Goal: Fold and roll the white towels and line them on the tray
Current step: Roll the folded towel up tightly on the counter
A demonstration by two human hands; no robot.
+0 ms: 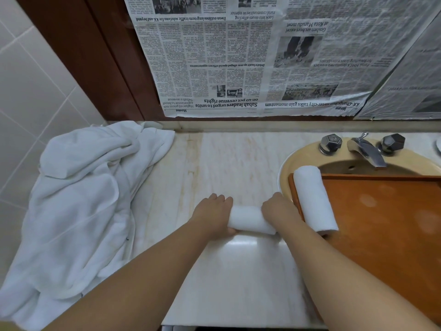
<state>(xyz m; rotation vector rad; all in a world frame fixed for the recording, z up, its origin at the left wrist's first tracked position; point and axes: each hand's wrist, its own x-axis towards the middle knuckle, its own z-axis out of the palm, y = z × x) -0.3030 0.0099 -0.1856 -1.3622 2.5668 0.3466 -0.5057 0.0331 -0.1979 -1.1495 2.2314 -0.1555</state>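
Both forearms are bare to the frame's edge, with no sleeves, and the left hand (212, 215) and right hand (278, 211) are ungloved.

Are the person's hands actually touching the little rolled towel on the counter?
Touching. The head view shows the left hand and right hand wrapped over opposite ends of the rolled towel, with no gap visible.

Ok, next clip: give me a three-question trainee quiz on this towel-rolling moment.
1. True or false: one rolled towel already lies on the wooden tray.
2. What do the left hand and right hand hold? A) newspaper B) a towel roll C) the faucet
3. Where is the pile of loose towels?

Key
1. True, along the tray's left edge.
2. B, one hand on each end, on the counter.
3. On the counter's left side, by the tiled wall.
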